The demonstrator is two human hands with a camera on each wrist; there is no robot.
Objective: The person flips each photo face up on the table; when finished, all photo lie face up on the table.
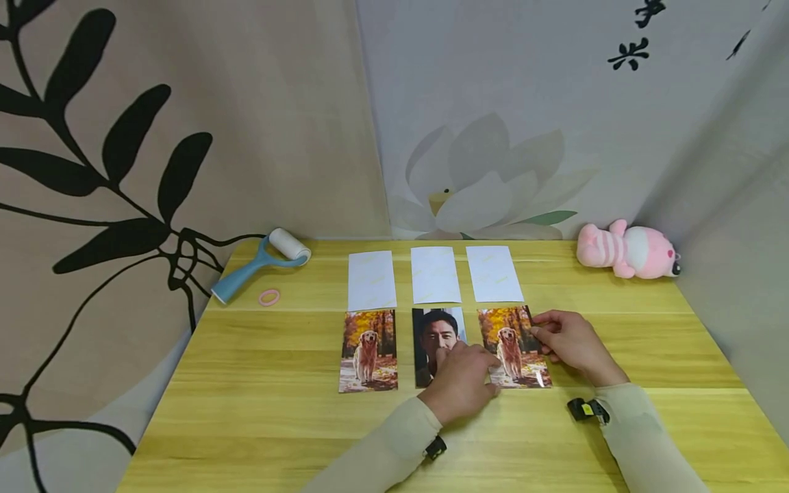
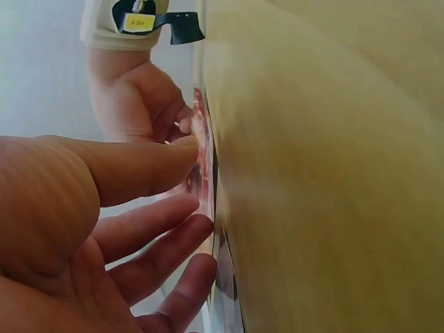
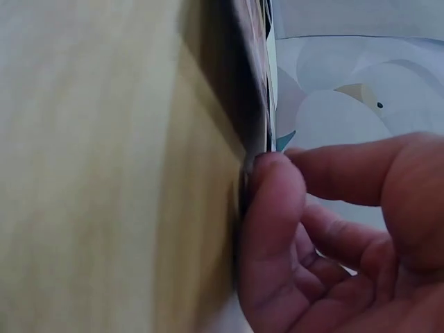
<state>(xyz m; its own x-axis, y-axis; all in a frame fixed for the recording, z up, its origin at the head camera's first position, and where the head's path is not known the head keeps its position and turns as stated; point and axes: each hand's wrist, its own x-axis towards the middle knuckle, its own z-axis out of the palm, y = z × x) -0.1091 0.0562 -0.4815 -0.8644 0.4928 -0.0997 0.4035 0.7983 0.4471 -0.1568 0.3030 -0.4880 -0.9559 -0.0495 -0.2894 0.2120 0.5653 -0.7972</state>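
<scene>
Pinching dog photo [image 1: 510, 350] right of portrait [image 1: 430, 342] with right hand [image 1: 573, 346], left hand [image 1: 461, 380] spread partly across portrait; probably aligning, next calling for level lowering

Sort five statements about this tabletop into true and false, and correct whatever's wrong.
1. The right hand touches the right-hand dog photo at its right edge. True.

2. All three photos show a dog. False: the middle photo shows a person.

3. Three white cards lie in a row beyond the photos. True.

4. The pink plush toy sits upright at the table's left end. False: the plush toy lies on its back at the far right.

5. The small pink ring lies beside the blue-handled roller. True.
</scene>
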